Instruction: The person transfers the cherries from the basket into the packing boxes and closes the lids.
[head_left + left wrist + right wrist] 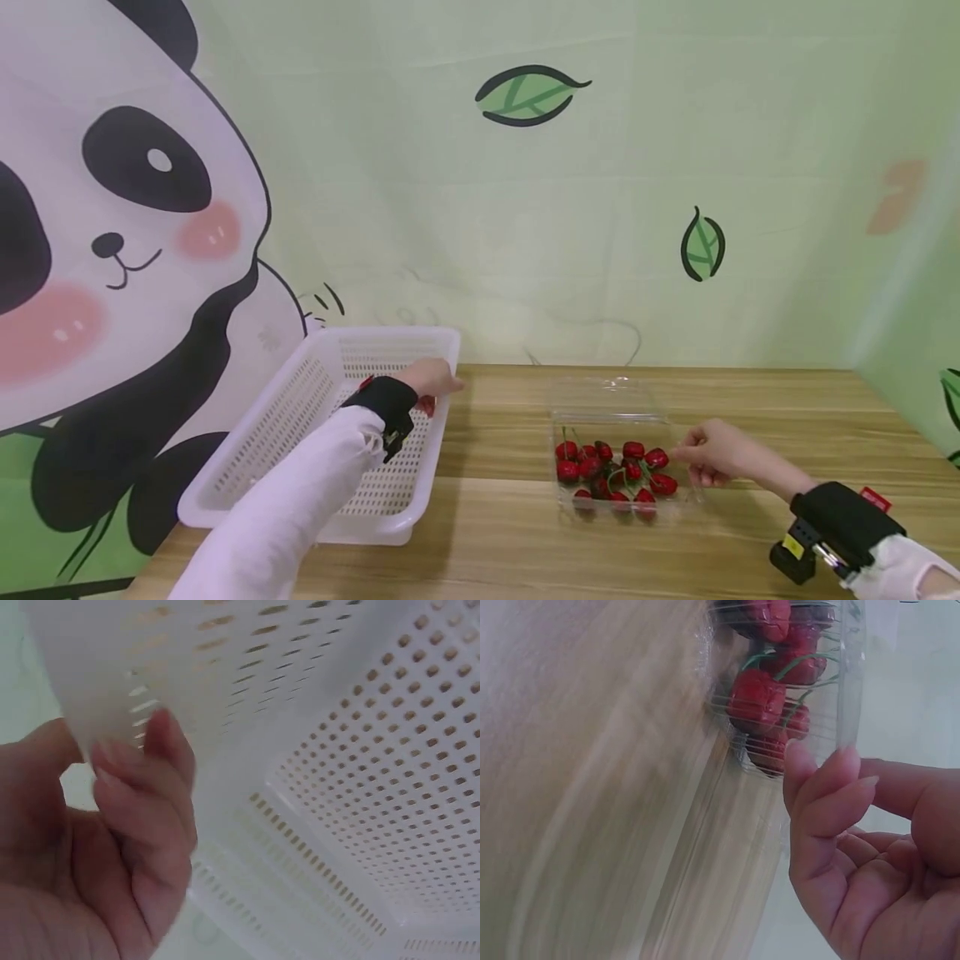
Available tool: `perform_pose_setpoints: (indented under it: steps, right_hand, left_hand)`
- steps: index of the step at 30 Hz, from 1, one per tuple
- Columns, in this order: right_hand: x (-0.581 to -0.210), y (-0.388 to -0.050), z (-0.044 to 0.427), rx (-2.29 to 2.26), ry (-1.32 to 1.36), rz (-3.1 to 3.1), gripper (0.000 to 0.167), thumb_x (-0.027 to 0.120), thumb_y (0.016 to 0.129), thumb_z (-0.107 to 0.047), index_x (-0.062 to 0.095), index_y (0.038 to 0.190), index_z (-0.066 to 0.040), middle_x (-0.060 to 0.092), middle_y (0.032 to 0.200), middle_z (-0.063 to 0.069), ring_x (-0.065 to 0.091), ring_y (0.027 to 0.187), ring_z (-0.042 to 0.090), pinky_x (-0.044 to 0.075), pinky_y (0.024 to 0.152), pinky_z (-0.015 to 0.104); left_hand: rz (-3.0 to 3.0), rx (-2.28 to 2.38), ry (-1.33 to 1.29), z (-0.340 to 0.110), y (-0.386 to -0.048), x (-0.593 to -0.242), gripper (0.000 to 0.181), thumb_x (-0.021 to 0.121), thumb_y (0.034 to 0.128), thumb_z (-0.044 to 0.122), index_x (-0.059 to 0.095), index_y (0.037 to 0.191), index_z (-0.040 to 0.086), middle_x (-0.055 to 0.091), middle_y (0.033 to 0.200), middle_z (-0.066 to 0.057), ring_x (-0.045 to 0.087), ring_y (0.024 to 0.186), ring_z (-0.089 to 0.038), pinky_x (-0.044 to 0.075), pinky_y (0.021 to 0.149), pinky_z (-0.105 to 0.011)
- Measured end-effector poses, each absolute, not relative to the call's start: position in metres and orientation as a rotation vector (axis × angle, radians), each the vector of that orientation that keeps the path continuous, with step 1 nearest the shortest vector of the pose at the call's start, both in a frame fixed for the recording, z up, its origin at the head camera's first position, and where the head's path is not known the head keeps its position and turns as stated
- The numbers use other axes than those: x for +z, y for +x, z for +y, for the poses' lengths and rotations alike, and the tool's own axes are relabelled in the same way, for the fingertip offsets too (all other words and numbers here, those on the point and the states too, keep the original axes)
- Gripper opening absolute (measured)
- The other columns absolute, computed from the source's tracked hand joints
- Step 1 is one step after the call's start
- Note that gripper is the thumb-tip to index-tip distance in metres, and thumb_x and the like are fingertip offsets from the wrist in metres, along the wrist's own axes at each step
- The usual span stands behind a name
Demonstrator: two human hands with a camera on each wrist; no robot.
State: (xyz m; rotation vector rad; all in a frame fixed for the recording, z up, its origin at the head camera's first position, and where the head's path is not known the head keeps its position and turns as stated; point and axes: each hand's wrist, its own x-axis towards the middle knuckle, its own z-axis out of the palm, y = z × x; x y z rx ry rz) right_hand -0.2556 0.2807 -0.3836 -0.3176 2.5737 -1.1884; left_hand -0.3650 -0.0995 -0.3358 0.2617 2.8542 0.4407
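My left hand point(431, 379) grips the right-hand rim of a white perforated plastic basket point(430, 475). In the left wrist view, the fingers point(161, 795) curl over the inside of the basket wall point(225, 667), with the thumb on the outer side. My right hand point(716, 450) pinches the right edge of a clear plastic clamshell box point(611, 417), whose lid is folded back toward the wall. Red cherries point(600, 471), some with green stems, lie in the box. Seen from the right wrist, fingertips and thumb meet at the box rim point(851, 690).
Both containers stand on a wood-grain table point(502, 517), the basket on the left and the box right of centre. Bare tabletop lies between them. A pale green cloth backdrop point(420, 167) with a panda and leaves rises behind the table and at the right side.
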Motion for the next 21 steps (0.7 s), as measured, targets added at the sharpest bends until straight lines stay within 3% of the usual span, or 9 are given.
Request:
perform_pose_setpoints:
  steps: [5,9,14,21]
  right_hand:
    - [-0.38,-0.254,0.284,-1.195,-0.308,2.579,0.023,0.051,0.092,-0.017,0.056,0.081,0.003,0.054,0.054,0.004,0.044,0.041,0.007,0.036,0.04,0.02]
    - [-0.378,-0.255,0.286,-1.193,-0.306,2.591,0.022,0.05,0.092,-0.016,0.055,0.083,0.003,0.054,0.055,0.006,0.045,0.042,0.009,0.037,0.041,0.022]
    - [-0.379,-0.257,0.285,-1.196,-0.32,2.597,0.02,0.05,0.092,-0.015,0.055,0.083,0.003,0.054,0.056,0.006,0.046,0.043,0.009,0.039,0.041,0.022]
    - [-0.381,-0.255,0.285,-1.175,-0.362,2.614,0.019,0.051,0.091,-0.013,0.056,0.08,0.002,0.053,0.056,0.004,0.046,0.044,0.009,0.038,0.041,0.021]
  left_hand:
    - [3.082,0.334,0.317,-0.087,-0.363,-0.315,0.031,0.058,0.0864,0.029,0.055,0.07,0.003,0.056,0.071,-0.009,0.053,0.058,-0.019,0.042,0.053,-0.029]
    - [3.196,0.376,0.333,-0.061,-0.357,-0.298,0.029,0.055,0.0881,0.028,0.056,0.087,-0.001,0.056,0.083,-0.013,0.057,0.076,-0.027,0.045,0.066,-0.039]
    - [3.157,0.441,0.51,-0.014,-0.344,-0.296,0.029,0.052,0.0908,0.024,0.054,0.097,-0.004,0.052,0.073,-0.009,0.053,0.065,-0.021,0.045,0.059,-0.033]
    - [2.997,0.563,0.644,0.041,-0.318,-0.31,0.026,0.055,0.0895,0.024,0.051,0.073,0.004,0.039,0.059,0.0,0.039,0.05,-0.013,0.035,0.049,-0.025]
